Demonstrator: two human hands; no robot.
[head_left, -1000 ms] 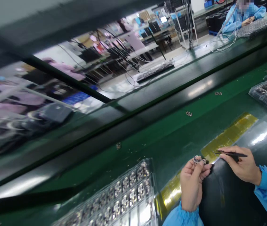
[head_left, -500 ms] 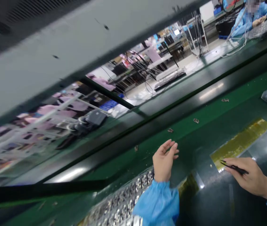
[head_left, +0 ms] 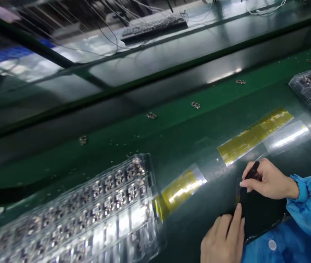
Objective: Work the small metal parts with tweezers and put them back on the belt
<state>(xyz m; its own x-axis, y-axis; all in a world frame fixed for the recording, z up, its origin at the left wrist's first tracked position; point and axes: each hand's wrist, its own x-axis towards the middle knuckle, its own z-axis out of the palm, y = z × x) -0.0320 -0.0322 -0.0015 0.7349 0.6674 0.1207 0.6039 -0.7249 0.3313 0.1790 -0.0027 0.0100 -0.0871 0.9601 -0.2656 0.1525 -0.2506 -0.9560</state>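
My right hand (head_left: 267, 179) is closed around black tweezers (head_left: 253, 172), which point down at the dark green tabletop. Just below their tips lies a narrow, see-through strip with a yellowish end (head_left: 238, 195). My left hand (head_left: 223, 235) rests low on the table, its fingers stretched out and the index fingertip at the lower end of that strip. Beyond the right hand is a sheet of yellow film pieces (head_left: 254, 137), and a shiny clear sheet (head_left: 288, 138) lies beside it. Left of the hands is a shorter yellow film sheet (head_left: 181, 188).
A clear plastic tray (head_left: 151, 175) with rows of small metal parts fills the lower left. More stacked trays (head_left: 295, 86) stand at the right edge. Several small metal parts, one of them a cluster (head_left: 195, 105), lie along the green strip under a long metal ledge (head_left: 144, 78).
The view has tilted down toward the table. My left hand has come down from above the tray to beside the right hand. The tweezers have moved off the yellow film sheet toward me.
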